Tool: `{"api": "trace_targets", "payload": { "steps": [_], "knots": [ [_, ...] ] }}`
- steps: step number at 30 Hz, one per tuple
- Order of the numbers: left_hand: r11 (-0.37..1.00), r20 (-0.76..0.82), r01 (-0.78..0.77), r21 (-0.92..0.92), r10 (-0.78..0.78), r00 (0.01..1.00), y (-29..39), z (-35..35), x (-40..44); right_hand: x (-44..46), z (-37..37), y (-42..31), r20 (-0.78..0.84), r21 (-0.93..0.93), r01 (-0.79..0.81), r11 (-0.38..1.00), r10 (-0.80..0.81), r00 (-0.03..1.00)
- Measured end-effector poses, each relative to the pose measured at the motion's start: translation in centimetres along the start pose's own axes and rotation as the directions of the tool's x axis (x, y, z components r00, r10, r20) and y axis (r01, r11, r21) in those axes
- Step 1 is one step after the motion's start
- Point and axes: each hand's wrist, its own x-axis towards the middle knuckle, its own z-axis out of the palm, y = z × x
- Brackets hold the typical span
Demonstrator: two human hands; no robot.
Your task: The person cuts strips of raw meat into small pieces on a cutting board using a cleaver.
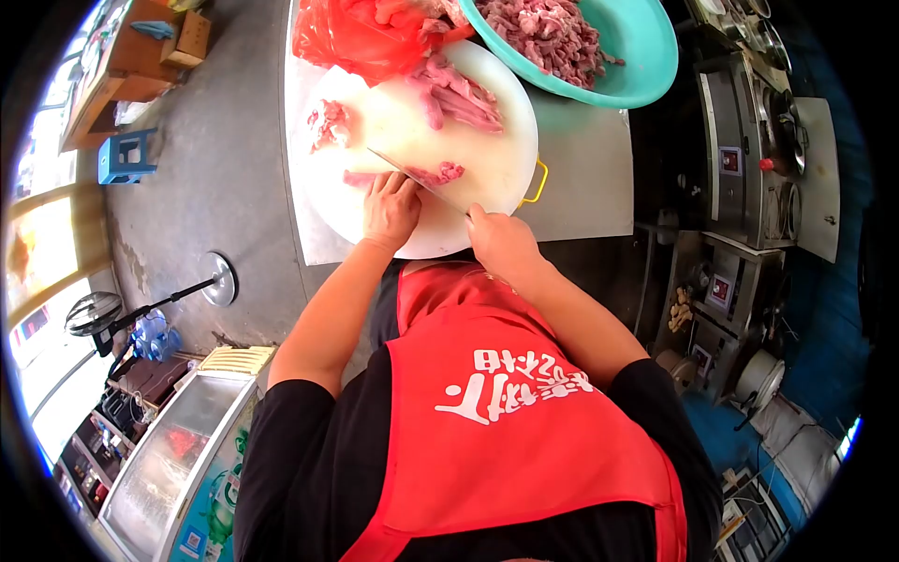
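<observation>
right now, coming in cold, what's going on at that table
A person in a red apron is cutting raw meat on a round white board. The right hand grips the knife; the left hand has its fingers beside the blade, at a pale strip. Larger pieces lie farther up the board, near a red bag. A teal basin holds cut meat.

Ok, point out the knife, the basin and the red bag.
Knife [420, 183]: head view, middle of the blade.
Basin [641, 47]: head view, bare inner wall.
Red bag [345, 39]: head view, crumpled side.
</observation>
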Motion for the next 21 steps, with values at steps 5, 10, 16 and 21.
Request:
{"api": "trace_targets", "payload": {
  "steps": [5,10,16,21],
  "knots": [
    [0.999,0.026,-0.028,-0.037,0.029,0.999,-0.9,-0.5,-0.2,-4.6,0.4,2.8,0.05,0.009,-0.143,0.99,0.143,0.989],
    [0.98,-0.007,0.055,-0.192,-0.058,0.998,-2.0,-1.2,-0.9,-10.7,-1.5,6.9,0.186,-0.012,-0.264,0.965,0.261,0.947],
    [0.999,-0.009,-0.036,0.011,0.037,0.999,-2.5,-0.9,-0.6,-4.9,-2.2,1.0,-0.045,-0.002,-0.029,1.0,0.029,0.999],
    [0.997,0.033,-0.008,0.077,0.006,0.999,-1.9,-0.8,-0.9,-0.1,0.6,-1.1,-0.002,-0.019,0.008,1.0,-0.008,1.0]
  ]
}}
